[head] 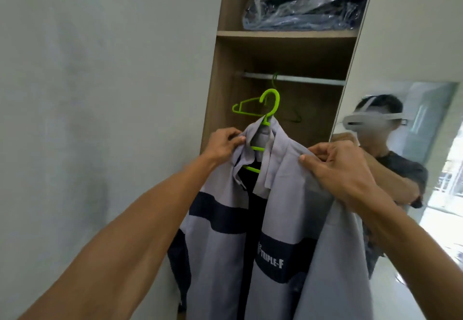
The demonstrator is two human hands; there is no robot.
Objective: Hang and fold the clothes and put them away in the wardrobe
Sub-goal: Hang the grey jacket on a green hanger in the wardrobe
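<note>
Both bare arms are stretched forward and upward toward an open wardrobe (220,81). The left hand (224,144) is raised below the rail (313,81), and the collar edge of a jacket (288,207) is pinched between its thumb and fingers. The right hand (340,167) is held below the rail too, further right. Its fingers are curled and the shoulder cloth is nipped between thumb and forefinger.

The jacket is held up between the two hands, below the rail and not yet hung. It is made of smooth light grey cloth crossed by a broad dark navy band, on which "TRIPLE-F" is printed in white. A lime green plastic hanger (270,101) is set inside the collar, with its curved hook standing free beneath the rail. A second green hanger (235,108) is hooked on the rail itself.

The rail is a pale metal bar, and the wardrobe's inside is lined in brown wood grain. Above the rail a shelf (285,34) is fixed, and on it a bundle of dark clothing wrapped in crinkled clear plastic (305,4) is stored. Right of the rail, the person's reflection is shown in a door mirror (426,109).
</note>
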